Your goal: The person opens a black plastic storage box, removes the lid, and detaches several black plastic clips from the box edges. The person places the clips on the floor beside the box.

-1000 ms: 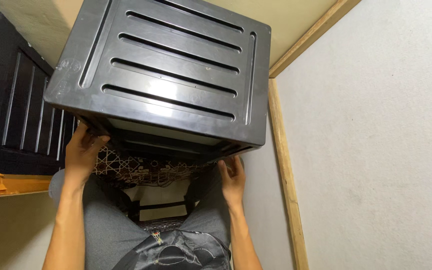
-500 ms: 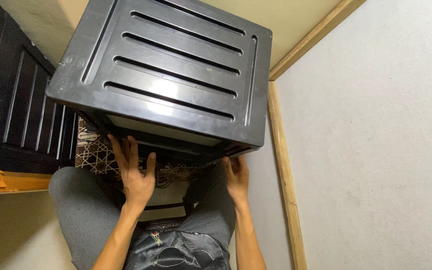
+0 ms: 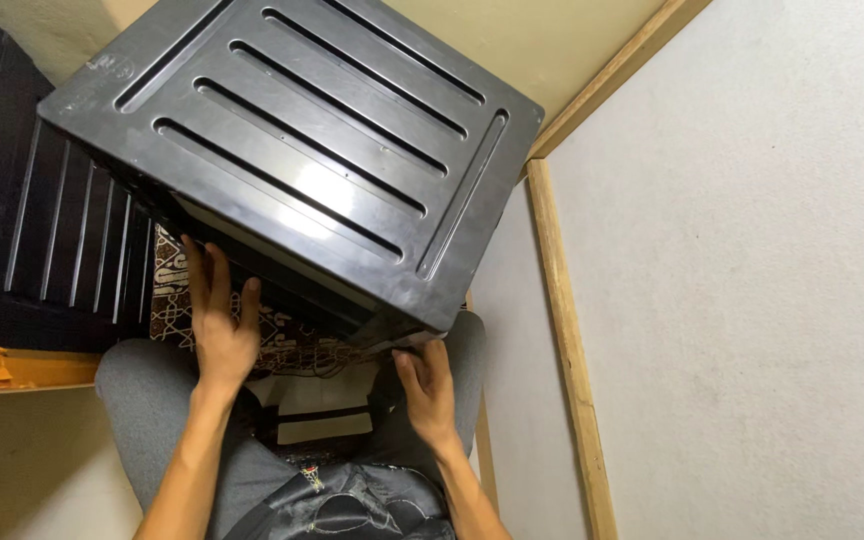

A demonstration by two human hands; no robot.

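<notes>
Overhead, a black plastic cabinet (image 3: 292, 160) fills the upper left and centre of the frame, its flat ribbed top panel facing the camera. Its long axis runs from the upper left of the frame down toward the lower right, and the long grooves in the panel lie along that same line. The near corner points down toward the centre bottom of the frame, above the person's lap.

At the centre left, the left hand (image 3: 220, 318) lies flat with fingers spread and straight against the cabinet's shadowed front, just under the top panel's edge; its grip is wide open and closed around nothing. At the lower centre, the right hand (image 3: 428, 385) reaches up to the near corner, fingertips touching the underside there; whether the fingers curl round an edge cannot be told, since the corner hides them.

Between the hands, a brown patterned cloth (image 3: 282, 335) shows under the cabinet. A second dark slatted cabinet (image 3: 22, 230) stands at the left edge, touching or just beside the first. Grey trousers (image 3: 152, 400) cover the knees below. A wooden strip (image 3: 562, 330) runs down the pale wall at right.
</notes>
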